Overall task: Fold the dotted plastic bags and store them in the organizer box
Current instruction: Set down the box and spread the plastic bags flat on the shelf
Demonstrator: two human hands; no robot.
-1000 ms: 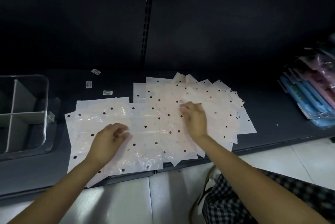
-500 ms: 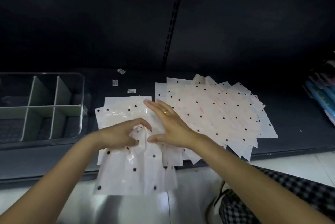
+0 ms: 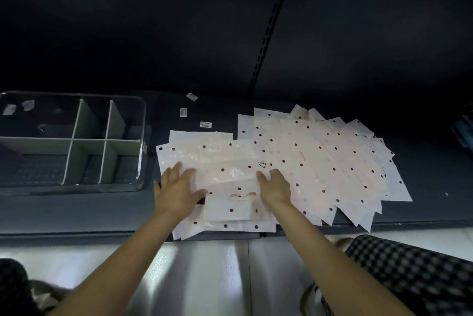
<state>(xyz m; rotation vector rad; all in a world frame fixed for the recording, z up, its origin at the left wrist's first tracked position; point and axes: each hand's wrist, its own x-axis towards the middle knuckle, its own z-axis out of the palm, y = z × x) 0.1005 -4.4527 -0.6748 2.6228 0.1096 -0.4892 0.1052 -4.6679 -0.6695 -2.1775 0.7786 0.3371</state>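
From the head view, both hands lie flat with straight fingers on one dotted plastic bag (image 3: 227, 175) that is folded over on itself, its cut-out handle facing the person. The left hand (image 3: 176, 190) presses the bag's left end, its grip fully spread and closed round nothing; the right hand (image 3: 275, 186) presses the right end in the same way. That bag lies on top of a fanned pile of dotted bags (image 3: 332, 159) spread over the dark shelf (image 3: 435, 200), close to its front edge. The clear organizer box (image 3: 139, 141), split by pale dividers, stands on the shelf just left of the pile. Three small labels (image 3: 205, 124) lie behind the bags
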